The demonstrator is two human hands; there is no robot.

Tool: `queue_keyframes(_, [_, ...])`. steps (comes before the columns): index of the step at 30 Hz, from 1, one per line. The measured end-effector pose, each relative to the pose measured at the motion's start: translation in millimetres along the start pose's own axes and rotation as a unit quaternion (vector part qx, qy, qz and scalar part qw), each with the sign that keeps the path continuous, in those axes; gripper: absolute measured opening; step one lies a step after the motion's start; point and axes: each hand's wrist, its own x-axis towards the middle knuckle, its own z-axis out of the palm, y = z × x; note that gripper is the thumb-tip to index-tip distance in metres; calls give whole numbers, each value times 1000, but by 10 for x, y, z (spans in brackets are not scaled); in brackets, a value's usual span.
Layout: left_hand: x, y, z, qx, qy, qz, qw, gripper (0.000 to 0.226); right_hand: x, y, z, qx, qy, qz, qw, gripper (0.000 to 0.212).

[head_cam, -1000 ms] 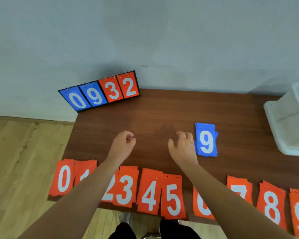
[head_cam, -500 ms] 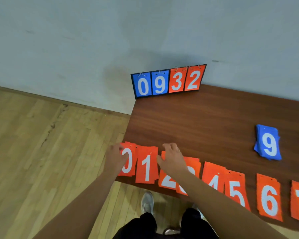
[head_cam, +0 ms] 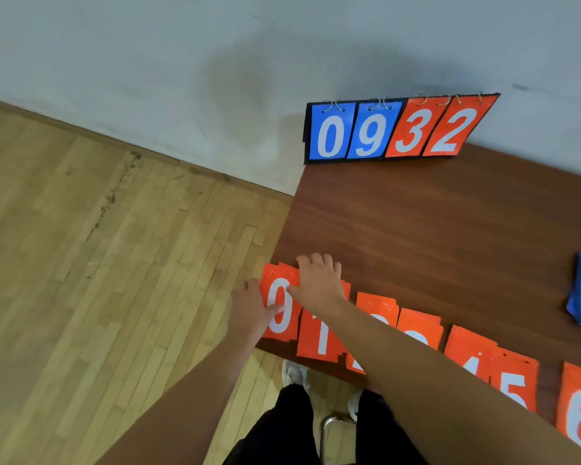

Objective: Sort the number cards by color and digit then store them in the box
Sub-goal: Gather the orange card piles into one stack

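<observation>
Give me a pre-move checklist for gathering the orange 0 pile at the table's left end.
1. Both hands at the pile: ok. Left hand at its left edge, right hand on its top right corner.
2. Grip closed on the orange 0 pile: cannot tell; fingers rest on it, no lift visible.
3. Pile supported: not ok; it sits at the table corner, near the edge.
4. Neighbouring orange 1 pile apart: not ok; it touches or overlaps.
5. Box within reach: cannot tell; out of frame.
</observation>
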Motion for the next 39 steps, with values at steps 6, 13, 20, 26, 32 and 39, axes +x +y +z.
queue_keyframes(6, [7, -72, 6, -30, 19, 13, 999, 72, 160, -135, 28, 17, -27, -27, 999, 31])
queue_keyframes(13, [-17, 54, -440, -255, 16, 52, 965, 32, 134, -241, -356, 265, -8, -21, 964, 10])
queue_keyframes(20, [-15, 224, -636, -322, -80, 85, 940, 24, -233, 58, -424, 328, 45, 116, 936, 52])
queue_keyframes(26, [-95, 182, -511, -283, -62, 11, 957, 35, -585, 284, -30, 89, 13, 226, 970, 78])
queue_keyframes(32, [-101, 158, -430, -275, -43, -14, 960, 44, -451, 95, 207, 30, 20, 284, 958, 83])
queue_keyframes(39, [-136, 141, -403, -274, -28, -29, 961, 46, -387, 89, 251, 109, 23, 272, 956, 56])
